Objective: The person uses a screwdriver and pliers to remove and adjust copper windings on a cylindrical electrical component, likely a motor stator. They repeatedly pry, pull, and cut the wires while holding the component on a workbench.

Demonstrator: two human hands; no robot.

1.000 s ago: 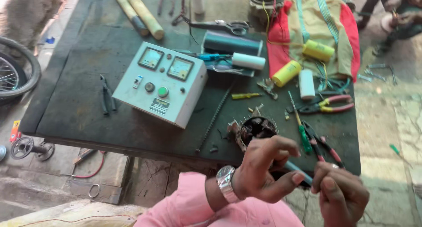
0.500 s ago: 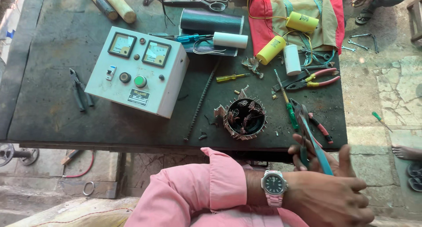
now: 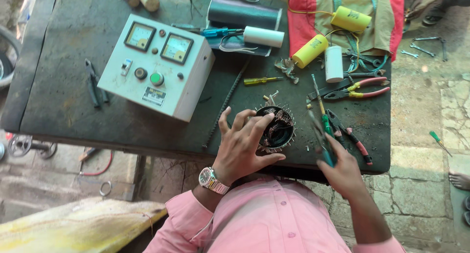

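A round motor stator (image 3: 276, 128) with copper windings sits near the front edge of the dark workbench (image 3: 68, 91). My left hand (image 3: 242, 145), with a wristwatch, rests on the stator's left side, fingers spread over its rim. My right hand (image 3: 340, 170) is shut on a teal-handled tool (image 3: 324, 146) whose shaft points up and left toward the stator. A green-handled screwdriver (image 3: 324, 117) and red-handled pliers (image 3: 350, 134) lie just right of the stator.
A pale control box (image 3: 156, 67) with two meters and a green button stands at left. Yellow and white capacitors (image 3: 311, 50), pink-handled pliers (image 3: 360, 89), a small yellow screwdriver (image 3: 262, 80), a dark roll (image 3: 242, 13) and a red-green cloth (image 3: 362, 13) lie behind. Another person's foot (image 3: 460, 179) is at right.
My left hand has moved from my right hand forward onto the stator. My right hand keeps the teal-handled tool, which now points toward the stator. The camera has tilted down and closer.
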